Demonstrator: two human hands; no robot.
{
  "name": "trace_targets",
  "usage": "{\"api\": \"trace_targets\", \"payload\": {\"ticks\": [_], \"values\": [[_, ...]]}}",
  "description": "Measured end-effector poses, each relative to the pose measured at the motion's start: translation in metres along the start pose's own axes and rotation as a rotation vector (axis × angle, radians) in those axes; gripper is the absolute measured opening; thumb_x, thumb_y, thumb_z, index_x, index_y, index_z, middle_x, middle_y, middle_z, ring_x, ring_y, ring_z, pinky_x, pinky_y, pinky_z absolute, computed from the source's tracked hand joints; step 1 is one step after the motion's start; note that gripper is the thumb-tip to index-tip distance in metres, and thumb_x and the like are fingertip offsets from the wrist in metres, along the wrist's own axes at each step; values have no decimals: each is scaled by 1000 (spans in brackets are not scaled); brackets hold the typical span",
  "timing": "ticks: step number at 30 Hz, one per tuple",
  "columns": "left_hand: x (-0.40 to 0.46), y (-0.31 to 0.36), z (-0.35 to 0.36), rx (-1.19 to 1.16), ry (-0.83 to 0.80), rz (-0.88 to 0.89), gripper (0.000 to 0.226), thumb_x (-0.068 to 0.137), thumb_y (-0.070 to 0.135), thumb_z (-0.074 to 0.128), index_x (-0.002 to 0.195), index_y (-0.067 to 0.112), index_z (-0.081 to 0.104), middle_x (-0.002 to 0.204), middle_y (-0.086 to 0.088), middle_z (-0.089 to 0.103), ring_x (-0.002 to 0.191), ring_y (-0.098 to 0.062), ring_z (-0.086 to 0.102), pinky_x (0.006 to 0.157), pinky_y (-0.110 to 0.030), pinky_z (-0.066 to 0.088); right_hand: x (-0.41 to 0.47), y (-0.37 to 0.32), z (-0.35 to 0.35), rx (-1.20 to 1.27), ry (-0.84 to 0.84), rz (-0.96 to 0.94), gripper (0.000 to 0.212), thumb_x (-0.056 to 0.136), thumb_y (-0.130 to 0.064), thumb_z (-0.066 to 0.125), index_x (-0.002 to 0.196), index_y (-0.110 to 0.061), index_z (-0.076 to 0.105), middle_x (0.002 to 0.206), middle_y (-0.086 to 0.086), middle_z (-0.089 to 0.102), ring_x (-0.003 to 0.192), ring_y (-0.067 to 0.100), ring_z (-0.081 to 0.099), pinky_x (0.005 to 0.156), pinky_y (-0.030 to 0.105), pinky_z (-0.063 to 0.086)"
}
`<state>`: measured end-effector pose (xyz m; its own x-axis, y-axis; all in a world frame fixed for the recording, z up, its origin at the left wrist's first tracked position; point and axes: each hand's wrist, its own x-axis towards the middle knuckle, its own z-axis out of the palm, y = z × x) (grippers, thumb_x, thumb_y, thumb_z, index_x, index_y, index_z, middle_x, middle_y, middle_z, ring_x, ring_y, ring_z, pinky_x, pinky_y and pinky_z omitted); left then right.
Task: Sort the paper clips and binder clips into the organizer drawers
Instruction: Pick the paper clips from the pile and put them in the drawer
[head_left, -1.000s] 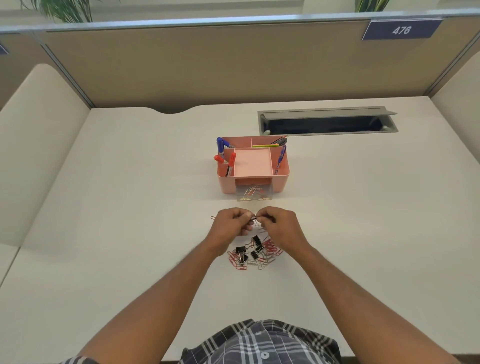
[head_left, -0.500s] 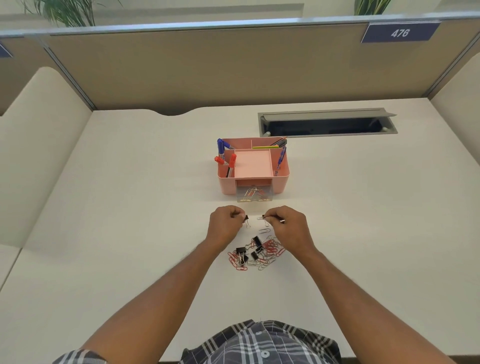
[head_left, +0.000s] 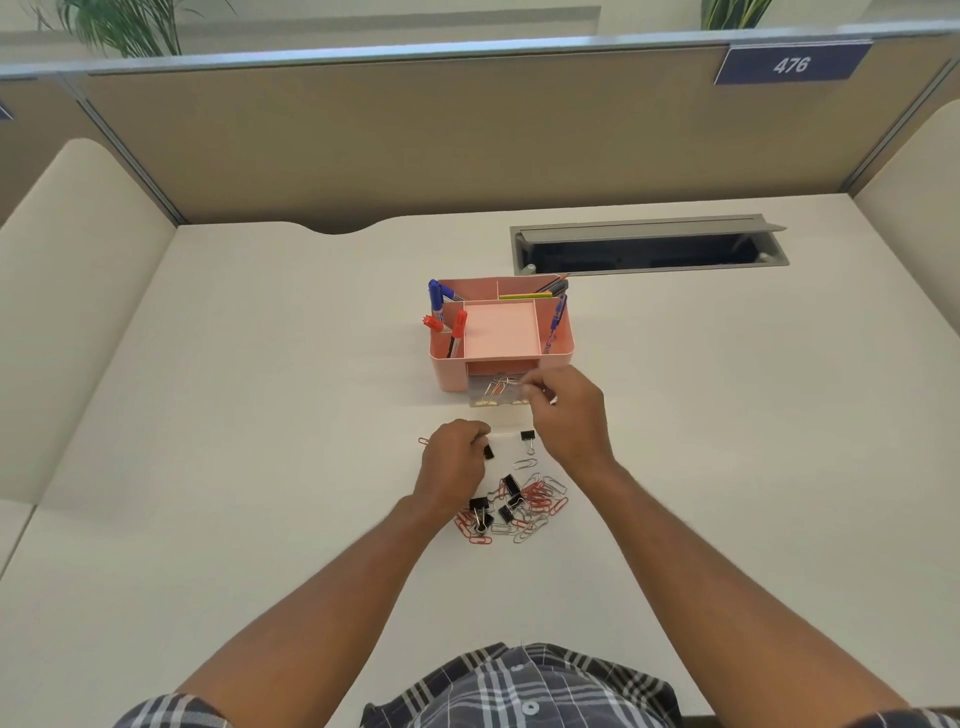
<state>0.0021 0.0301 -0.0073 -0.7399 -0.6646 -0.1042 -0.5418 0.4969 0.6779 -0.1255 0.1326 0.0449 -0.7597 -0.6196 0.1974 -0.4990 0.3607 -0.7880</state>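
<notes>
The left hand (head_left: 453, 464) rested curled on the cream desk (head_left: 260, 415), fingers pinched on a small black binder clip (head_left: 488, 451), seemingly kept aside for its own drawer; just right, the mixed heap of red and silver wire paper clips and black binder clips (head_left: 511, 506) lay unsorted; the right hand (head_left: 566, 415) reached over the clear plastic drawer (head_left: 496, 395) pulled out of the pink plastic organizer (head_left: 501, 332), fingertips closed, probably on a paper clip, though I could not tell.
</notes>
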Motion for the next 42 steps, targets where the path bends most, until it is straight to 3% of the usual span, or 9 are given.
{"api": "trace_targets", "payload": {"ticks": [6,12,18,24,27,31,34,38,42], "values": [[-4,-34,-25,8,200,-106,29,92,-2,50,113,7,68,114,-10,66,108,-24,59,89,-26,41,26,-4,12,-238,-95,-29,21,91,-13,53,95,-13,74,90,6,68,82,23,59,72,36,52],[-2,-62,-32,153,102,-100,25,90,8,59,113,11,69,107,-10,58,102,-26,56,86,-32,46,23,-2,12,-298,-150,-68,24,91,-11,51,98,-14,74,93,3,71,86,22,60,72,38,55],[5,-58,-29,246,91,-35,11,87,6,63,95,9,71,95,-12,58,90,-29,56,74,-31,43,-5,11,-5,-135,1,-62,13,91,-15,57,92,-19,69,89,-8,67,79,12,56,71,27,47],[7,-52,-31,204,35,-104,13,88,4,55,85,12,65,94,-5,61,90,-25,59,72,-31,42,-48,50,-5,-251,-248,128,16,92,-20,56,97,-20,71,91,-1,68,79,16,59,74,32,49],[1,-30,-35,39,177,15,11,91,5,56,87,13,63,90,-1,62,86,-20,57,74,-31,44,-57,57,2,-304,-383,145,19,94,-22,53,98,-20,71,89,1,63,88,21,60,73,33,47],[15,9,-39,-18,271,274,12,90,1,58,93,11,64,89,-1,63,84,-17,55,75,-26,44,-62,59,11,-352,-385,139,21,96,-27,50,104,-26,70,94,-2,61,94,19,56,75,36,50],[31,28,-39,35,268,329,14,90,2,57,94,10,69,90,-3,68,87,-17,56,76,-25,45,-61,60,13,-361,-371,135,21,96,-28,50,106,-30,69,97,-5,61,97,18,56,75,35,50],[40,34,-34,101,249,364,17,88,1,58,91,5,73,86,-7,71,84,-22,58,75,-36,52,-59,59,15,-387,-385,96,20,95,-27,51,105,-31,69,100,-5,61,100,18,56,75,34,50],[26,28,-29,102,346,380,16,92,1,56,99,4,70,92,-8,66,88,-22,54,77,-28,45,-58,59,16,-422,-375,63,18,95,-27,51,102,-29,67,97,-6,60,98,18,55,71,33,50]]}}
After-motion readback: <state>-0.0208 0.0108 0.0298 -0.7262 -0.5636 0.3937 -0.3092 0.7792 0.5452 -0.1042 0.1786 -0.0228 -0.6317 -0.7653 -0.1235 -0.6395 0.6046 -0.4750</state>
